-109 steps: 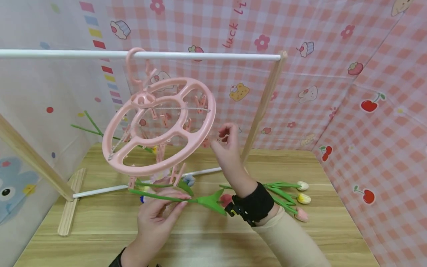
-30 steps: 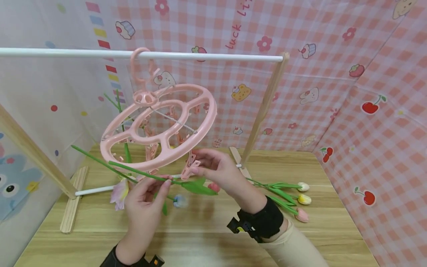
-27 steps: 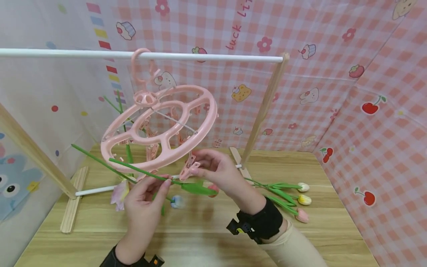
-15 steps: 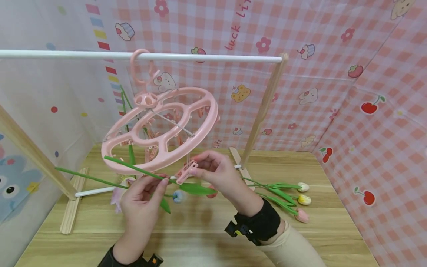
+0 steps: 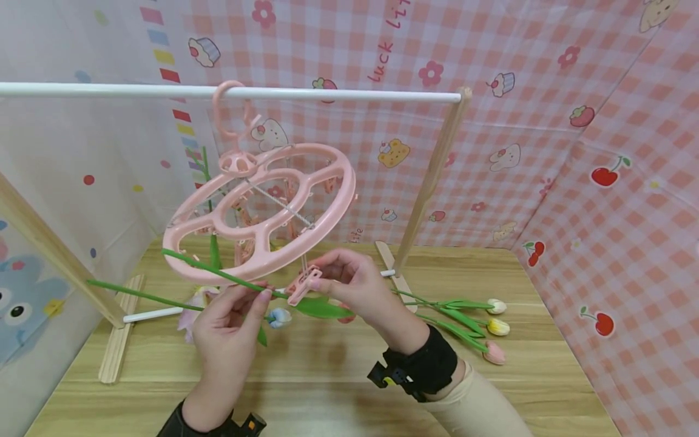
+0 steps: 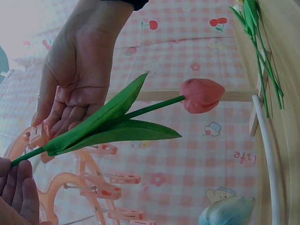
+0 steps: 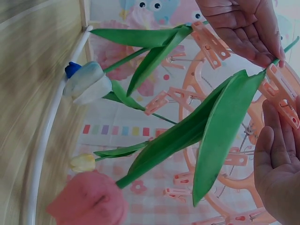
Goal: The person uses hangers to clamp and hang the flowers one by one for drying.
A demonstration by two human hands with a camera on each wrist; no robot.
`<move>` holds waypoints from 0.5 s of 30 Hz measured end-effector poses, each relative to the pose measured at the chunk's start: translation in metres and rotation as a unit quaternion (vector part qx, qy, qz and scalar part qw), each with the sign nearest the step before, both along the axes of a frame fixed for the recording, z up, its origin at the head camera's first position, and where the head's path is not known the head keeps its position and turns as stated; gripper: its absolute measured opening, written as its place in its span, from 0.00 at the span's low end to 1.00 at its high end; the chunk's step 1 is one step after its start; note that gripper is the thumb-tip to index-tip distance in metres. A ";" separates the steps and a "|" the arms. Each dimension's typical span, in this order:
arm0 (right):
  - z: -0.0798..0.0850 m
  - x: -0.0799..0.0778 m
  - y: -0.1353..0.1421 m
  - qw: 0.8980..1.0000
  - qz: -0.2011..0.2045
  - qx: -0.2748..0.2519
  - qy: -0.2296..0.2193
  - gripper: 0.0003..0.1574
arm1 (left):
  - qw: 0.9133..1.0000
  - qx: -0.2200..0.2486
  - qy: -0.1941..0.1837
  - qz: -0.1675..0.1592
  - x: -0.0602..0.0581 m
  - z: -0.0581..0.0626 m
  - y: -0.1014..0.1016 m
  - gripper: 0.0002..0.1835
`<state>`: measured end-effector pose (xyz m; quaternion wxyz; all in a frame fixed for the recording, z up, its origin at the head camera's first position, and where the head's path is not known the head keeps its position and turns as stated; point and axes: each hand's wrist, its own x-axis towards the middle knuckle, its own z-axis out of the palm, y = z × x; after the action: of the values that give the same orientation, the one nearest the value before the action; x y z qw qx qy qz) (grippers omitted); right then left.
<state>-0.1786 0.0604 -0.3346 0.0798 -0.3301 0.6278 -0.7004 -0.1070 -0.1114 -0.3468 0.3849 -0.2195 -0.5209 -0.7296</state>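
Note:
In the head view my left hand pinches the green stem of an artificial tulip with a pinkish-red bloom. The stem points to the upper left, and the bloom is mostly behind my right hand. That hand pinches a pink clothespin hanging on a cord from the round pink drying hanger. The clothespin's tip meets the stem just above the leaves; whether its jaws surround the stem, I cannot tell. Behind, a blue-white tulip hangs head down, its stem at another clothespin.
A white rod on wooden posts carries the hanger. More flowers hang from it, including a lilac one and a yellow tulip. On the wooden table, white, yellow and pink tulips lie at the right.
My right hand, raised without a clothespin at first, came down to one and has drawn it left and slightly down against the stem. The hanger turned and the hanging flowers swung.

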 end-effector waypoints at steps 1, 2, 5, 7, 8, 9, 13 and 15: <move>0.000 0.000 0.000 1.000 0.002 -0.002 0.002 0.14 | 1.000 0.000 0.000 -0.001 0.000 0.001 0.000 0.09; 0.000 0.000 0.000 1.000 0.004 -0.004 0.004 0.14 | 1.000 0.001 0.000 -0.001 0.001 0.002 0.000 0.09; 0.000 0.000 -0.001 1.000 0.008 -0.008 0.002 0.14 | 1.000 0.001 -0.004 -0.001 0.001 0.002 0.000 0.09; 0.001 0.000 -0.001 1.000 0.007 -0.008 -0.002 0.14 | 1.000 0.003 -0.005 -0.001 0.001 0.002 -0.001 0.09; 0.000 0.000 -0.001 1.000 0.008 -0.008 -0.005 0.14 | 1.000 0.004 -0.006 0.000 0.001 0.002 -0.001 0.09; 0.000 0.000 -0.001 1.000 0.008 -0.008 -0.007 0.15 | 1.000 0.006 -0.007 0.000 0.001 0.002 -0.001 0.09; -0.001 0.000 -0.001 1.000 0.019 -0.011 -0.001 0.15 | 1.000 0.013 -0.010 0.005 0.001 0.001 0.000 0.09; -0.001 0.000 -0.001 1.000 0.023 -0.010 0.002 0.16 | 1.000 0.016 -0.011 0.006 0.001 0.000 0.000 0.09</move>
<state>-0.1789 0.0596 -0.3361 0.0916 -0.3465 0.6134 -0.7038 -0.1064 -0.1114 -0.3467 0.3874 -0.2020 -0.5147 -0.7377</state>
